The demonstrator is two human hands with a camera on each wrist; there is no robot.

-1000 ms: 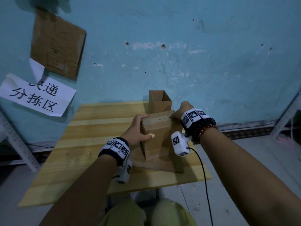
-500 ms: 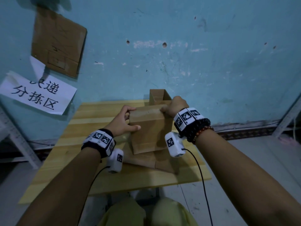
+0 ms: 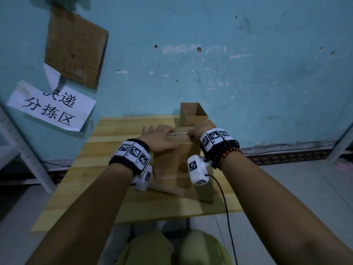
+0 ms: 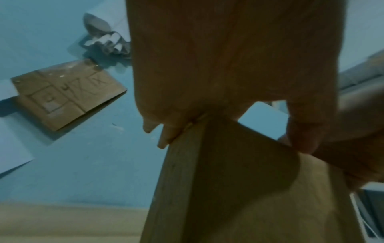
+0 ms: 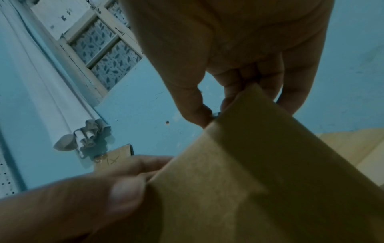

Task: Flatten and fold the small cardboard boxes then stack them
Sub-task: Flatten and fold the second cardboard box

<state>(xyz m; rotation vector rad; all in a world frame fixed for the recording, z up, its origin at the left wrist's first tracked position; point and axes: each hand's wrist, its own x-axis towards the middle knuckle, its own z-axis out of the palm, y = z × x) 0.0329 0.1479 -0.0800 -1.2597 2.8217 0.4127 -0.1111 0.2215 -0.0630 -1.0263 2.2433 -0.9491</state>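
A brown cardboard box (image 3: 170,159) stands upright mid-table on a flattened cardboard sheet (image 3: 177,190). My left hand (image 3: 159,136) lies flat across the box's closed top, its fingers (image 4: 164,139) straight and poking past the far left edge, thumb along the near edge. My right hand (image 3: 198,131) is at the top right corner; in the right wrist view its thumb and fingertips (image 5: 197,115) pinch the box (image 5: 259,164) at its top edge. A second box (image 3: 193,115), open at the top, stands just behind against the wall.
The wooden table (image 3: 107,169) butts against a blue wall. A cardboard piece (image 3: 76,48) and a paper sign (image 3: 51,109) hang at the upper left. Metal rack legs stand at the left (image 3: 24,150) and the right (image 3: 342,142). A black cable (image 3: 225,203) hangs from my right wrist.
My left hand has left the box's left side and now lies flat on its top. The box, lifted and tilted half a second ago, stands upright on the flattened sheet.
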